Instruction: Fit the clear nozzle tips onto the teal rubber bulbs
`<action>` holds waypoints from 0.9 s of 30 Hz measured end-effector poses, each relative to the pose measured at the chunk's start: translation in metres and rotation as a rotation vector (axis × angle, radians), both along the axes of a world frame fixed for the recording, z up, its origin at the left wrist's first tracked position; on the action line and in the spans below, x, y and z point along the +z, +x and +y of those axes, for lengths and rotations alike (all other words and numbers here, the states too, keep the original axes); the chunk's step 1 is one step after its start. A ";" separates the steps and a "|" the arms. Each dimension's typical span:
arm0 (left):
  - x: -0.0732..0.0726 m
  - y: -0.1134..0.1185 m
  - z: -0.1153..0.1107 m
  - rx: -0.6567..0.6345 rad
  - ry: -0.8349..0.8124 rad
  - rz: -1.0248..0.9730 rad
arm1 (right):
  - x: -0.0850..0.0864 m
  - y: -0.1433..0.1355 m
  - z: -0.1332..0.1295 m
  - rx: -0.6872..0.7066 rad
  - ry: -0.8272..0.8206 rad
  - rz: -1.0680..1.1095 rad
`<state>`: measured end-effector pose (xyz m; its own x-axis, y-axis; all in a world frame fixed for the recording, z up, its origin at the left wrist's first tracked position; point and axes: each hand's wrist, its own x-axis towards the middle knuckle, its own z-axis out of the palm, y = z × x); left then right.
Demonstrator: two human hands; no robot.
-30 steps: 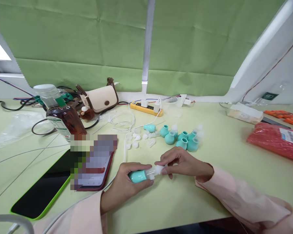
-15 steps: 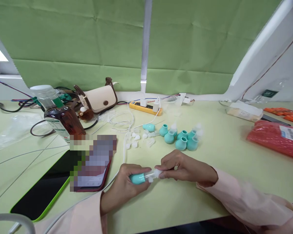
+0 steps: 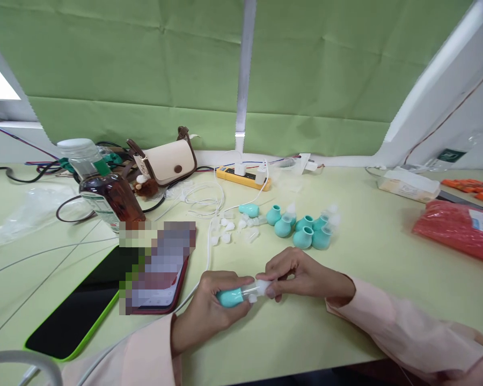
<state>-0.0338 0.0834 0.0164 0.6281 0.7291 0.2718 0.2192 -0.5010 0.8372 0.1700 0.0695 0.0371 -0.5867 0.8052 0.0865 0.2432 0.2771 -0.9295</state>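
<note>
While the left hand [image 3: 213,308] grasps a teal bulb [image 3: 230,297] sideways over the front of the bench [image 3: 265,346], the right hand [image 3: 301,276] pinches the white tip [image 3: 262,287] at the end of the bulb's clear tube [image 3: 249,290]. Just beyond, open-necked teal vessels [image 3: 302,238] stand clustered, translucent tips [image 3: 333,219] showing among them, near scattered white pieces [image 3: 226,237] and a teal piece [image 3: 249,209] lying on its side. To the left, a green-cased phone [image 3: 82,313] lies beside a red-cased phone [image 3: 161,279], near a brown bottle [image 3: 112,198]. Farther back sit a cream handbag [image 3: 169,162] and a yellow power strip [image 3: 247,177]; a red package [image 3: 446,225] lies at right.
</note>
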 end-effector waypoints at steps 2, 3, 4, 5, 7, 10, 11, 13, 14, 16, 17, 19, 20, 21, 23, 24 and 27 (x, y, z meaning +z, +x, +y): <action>0.002 0.000 0.000 0.005 -0.015 -0.008 | 0.001 -0.001 -0.001 -0.008 -0.041 0.015; 0.002 0.000 0.000 0.004 -0.024 -0.011 | 0.001 -0.001 -0.001 -0.012 -0.062 0.025; 0.003 0.000 0.000 0.005 -0.033 -0.014 | 0.001 -0.001 -0.001 -0.015 -0.077 0.031; 0.003 0.000 0.000 0.005 -0.039 -0.017 | 0.001 -0.001 -0.002 -0.021 -0.081 0.035; 0.004 0.001 0.000 0.009 -0.052 -0.023 | 0.000 -0.002 -0.002 -0.034 -0.050 0.035; 0.004 0.003 -0.002 0.051 -0.086 -0.042 | 0.002 -0.003 -0.002 -0.072 0.083 0.055; 0.004 0.004 -0.002 0.069 -0.106 -0.046 | 0.003 -0.004 -0.002 -0.088 0.135 0.064; 0.003 0.004 -0.003 0.084 -0.154 -0.048 | 0.008 -0.004 -0.001 -0.135 0.216 0.072; 0.003 0.004 -0.003 0.073 -0.180 -0.051 | 0.012 -0.004 -0.001 -0.168 0.240 0.068; 0.003 0.003 -0.003 0.029 -0.229 -0.077 | 0.020 -0.001 0.000 -0.263 0.276 0.048; 0.004 0.002 -0.002 0.010 -0.246 -0.104 | 0.024 0.002 0.001 -0.324 0.304 0.027; 0.006 0.001 -0.001 0.001 -0.269 -0.162 | 0.032 0.009 0.004 -0.455 0.396 -0.046; 0.007 0.001 -0.001 0.013 -0.276 -0.183 | 0.035 0.012 0.005 -0.515 0.458 -0.095; 0.007 0.001 0.000 0.033 -0.280 -0.199 | 0.038 0.016 0.007 -0.568 0.520 -0.148; 0.008 0.002 0.001 0.079 -0.290 -0.215 | 0.040 0.023 0.011 -0.639 0.629 -0.257; 0.008 0.003 0.001 0.099 -0.293 -0.221 | 0.040 0.026 0.013 -0.660 0.669 -0.311; 0.007 0.003 0.004 0.138 -0.288 -0.230 | 0.038 0.033 0.019 -0.686 0.725 -0.461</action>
<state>-0.0303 0.0873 0.0236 0.4656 0.8693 0.1661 0.0588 -0.2177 0.9743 0.2029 0.0885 0.0749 -0.1310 0.8190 0.5586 0.8364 0.3938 -0.3813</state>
